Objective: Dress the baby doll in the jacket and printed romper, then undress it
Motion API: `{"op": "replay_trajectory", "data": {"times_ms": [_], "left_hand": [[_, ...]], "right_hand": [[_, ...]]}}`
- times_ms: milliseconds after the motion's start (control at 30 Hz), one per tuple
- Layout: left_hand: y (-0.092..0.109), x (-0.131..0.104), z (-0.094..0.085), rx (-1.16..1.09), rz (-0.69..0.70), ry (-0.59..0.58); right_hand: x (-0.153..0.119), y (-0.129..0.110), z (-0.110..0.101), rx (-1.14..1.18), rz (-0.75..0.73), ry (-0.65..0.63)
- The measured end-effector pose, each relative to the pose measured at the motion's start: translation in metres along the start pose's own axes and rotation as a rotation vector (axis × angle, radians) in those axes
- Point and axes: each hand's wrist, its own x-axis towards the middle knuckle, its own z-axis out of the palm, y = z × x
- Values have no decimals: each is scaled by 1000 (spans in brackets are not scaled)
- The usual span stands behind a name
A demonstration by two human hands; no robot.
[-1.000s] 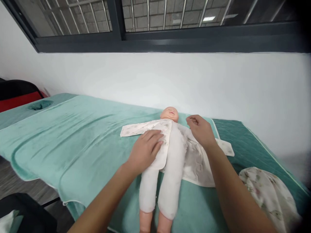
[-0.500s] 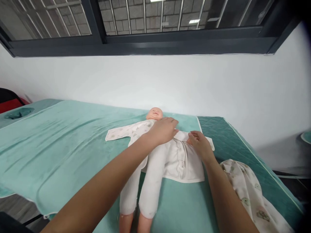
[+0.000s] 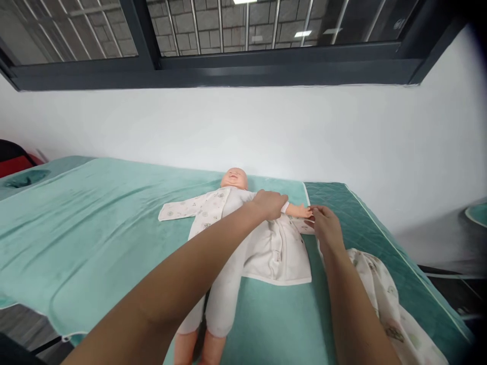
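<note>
The doll (image 3: 227,294) lies face up on the bed (image 3: 114,228), its head near the wall-side edge, its shirt (image 3: 279,258) spread open. The left hand (image 3: 271,204) curls round its arm; the right hand (image 3: 327,224), half closed, reaches its fingertips, its hold hard to tell.

A doll (image 3: 235,202) is lying on its back on a pale green towel (image 3: 114,213), its head pointing toward the white wall (image 3: 236,126). The left hand (image 3: 270,204) is curling around the doll's outstretched arm, just above its bare hand. The right hand (image 3: 327,225) is bending its fingers at the doll's fingertips, contact being too small to judge. A printed shirt (image 3: 276,253) is covering part of the doll's chest, its other half spreading flat beside the doll, below the held arm. A patterned cloth (image 3: 391,304) is lying crumpled on that same side, farther from the doll.
</note>
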Motion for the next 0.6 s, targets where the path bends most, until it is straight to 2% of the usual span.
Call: {"op": "replay_trajectory", "data": {"times_ms": [133,300,500,600], "left_hand": [[-8,-11,-10,-17,-14,47],[-11,-16,-11,2,-4,53],[-14,-17,-3,76,30,67],[-16,-19,2,154,52,74]], "right_hand": [[-6,0,11,-164,9,-92],[-17,-8,19,-384,-47,-155],[-9,-10,-7,-118,25,-95],[-9,-15,-15,65,47,-106]]}}
